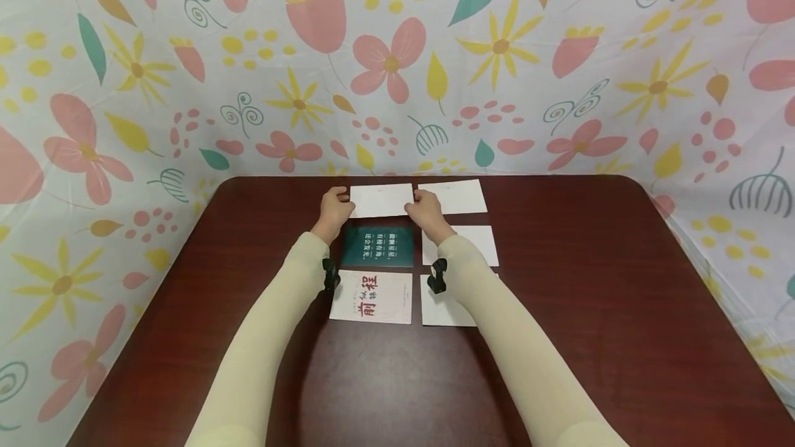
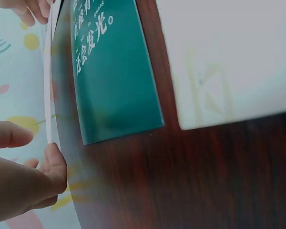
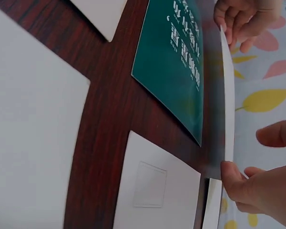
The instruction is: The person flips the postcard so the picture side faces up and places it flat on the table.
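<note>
Both hands hold a white card (image 1: 381,201) by its short ends near the far edge of the table. My left hand (image 1: 335,212) pinches its left end and my right hand (image 1: 427,212) its right end. Seen nearly edge-on in the left wrist view, the white card (image 2: 48,86) is raised, with one left finger standing apart from it. Just in front lies a green card (image 1: 378,247) with white characters. Nearer still is a white card with red characters (image 1: 370,297). Another white card (image 1: 456,197) lies beside the right hand.
The right column continues with a middle white card (image 1: 464,243) and a near white card (image 1: 446,305), partly hidden by the right arm. In the right wrist view a white card (image 3: 181,188) carries a printed square. The dark table (image 1: 559,261) meets a flowered cloth (image 1: 397,136) behind.
</note>
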Demonstrator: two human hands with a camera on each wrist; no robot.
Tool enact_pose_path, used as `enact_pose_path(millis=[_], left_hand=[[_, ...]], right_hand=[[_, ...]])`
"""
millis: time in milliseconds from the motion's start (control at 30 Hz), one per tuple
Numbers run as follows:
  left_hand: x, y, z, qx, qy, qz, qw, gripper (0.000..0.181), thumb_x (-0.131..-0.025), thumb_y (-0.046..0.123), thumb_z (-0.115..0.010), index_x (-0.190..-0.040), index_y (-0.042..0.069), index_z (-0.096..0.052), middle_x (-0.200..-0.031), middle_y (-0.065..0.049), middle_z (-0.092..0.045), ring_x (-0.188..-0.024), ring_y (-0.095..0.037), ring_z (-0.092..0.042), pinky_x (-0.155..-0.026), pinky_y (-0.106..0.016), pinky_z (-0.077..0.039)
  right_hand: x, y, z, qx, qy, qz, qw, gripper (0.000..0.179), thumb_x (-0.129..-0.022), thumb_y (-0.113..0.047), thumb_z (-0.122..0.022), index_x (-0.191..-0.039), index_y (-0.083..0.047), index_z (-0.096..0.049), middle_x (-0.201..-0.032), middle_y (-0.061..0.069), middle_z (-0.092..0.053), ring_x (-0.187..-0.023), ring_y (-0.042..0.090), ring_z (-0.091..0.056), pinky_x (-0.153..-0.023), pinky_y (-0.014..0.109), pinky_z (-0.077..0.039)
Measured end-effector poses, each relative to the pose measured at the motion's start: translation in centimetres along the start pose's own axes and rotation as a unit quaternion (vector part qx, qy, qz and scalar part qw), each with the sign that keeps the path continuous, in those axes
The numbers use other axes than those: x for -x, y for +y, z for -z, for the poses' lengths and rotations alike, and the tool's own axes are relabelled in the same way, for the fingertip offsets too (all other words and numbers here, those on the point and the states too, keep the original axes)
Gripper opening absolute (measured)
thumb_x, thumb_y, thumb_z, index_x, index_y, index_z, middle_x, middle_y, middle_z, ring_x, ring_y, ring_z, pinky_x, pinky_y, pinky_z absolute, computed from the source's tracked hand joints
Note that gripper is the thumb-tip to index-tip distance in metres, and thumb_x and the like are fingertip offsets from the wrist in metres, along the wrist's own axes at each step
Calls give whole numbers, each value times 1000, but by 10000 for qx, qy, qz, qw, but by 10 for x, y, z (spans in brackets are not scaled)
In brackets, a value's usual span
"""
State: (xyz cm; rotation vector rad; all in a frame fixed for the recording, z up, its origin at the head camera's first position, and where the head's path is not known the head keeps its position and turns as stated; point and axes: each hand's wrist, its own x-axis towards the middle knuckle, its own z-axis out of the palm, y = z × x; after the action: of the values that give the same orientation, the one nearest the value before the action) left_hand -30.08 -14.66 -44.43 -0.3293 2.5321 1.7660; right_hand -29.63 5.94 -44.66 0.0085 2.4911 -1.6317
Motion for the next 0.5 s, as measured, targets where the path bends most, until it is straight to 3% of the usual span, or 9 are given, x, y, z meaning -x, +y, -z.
enact_pose_path(millis=[200,500], left_hand=[[2,1,1,-9,110,28,9999,53,-91,0,-56,-142,0,-41,-125,-22,-52,-111,-35,-55,-91,-41,-48],[2,-4,6,92,311,-88,9994,40,-91,0,-56,-131,0,-56,-110,-18,-58,-104,-31,-56,-84,-36,-48]], right_hand=[[-1,-1,1,-309,226,-285,9989,54,-93,-6,-47,-145,3,-36,-142,21,-43,-131,34,-42,-101,42,-43],[0,-4,4,-574,500,-358,9965,44,-94,-6,-52,-137,2,-49,-126,18,-54,-115,30,-53,-90,37,-48]])
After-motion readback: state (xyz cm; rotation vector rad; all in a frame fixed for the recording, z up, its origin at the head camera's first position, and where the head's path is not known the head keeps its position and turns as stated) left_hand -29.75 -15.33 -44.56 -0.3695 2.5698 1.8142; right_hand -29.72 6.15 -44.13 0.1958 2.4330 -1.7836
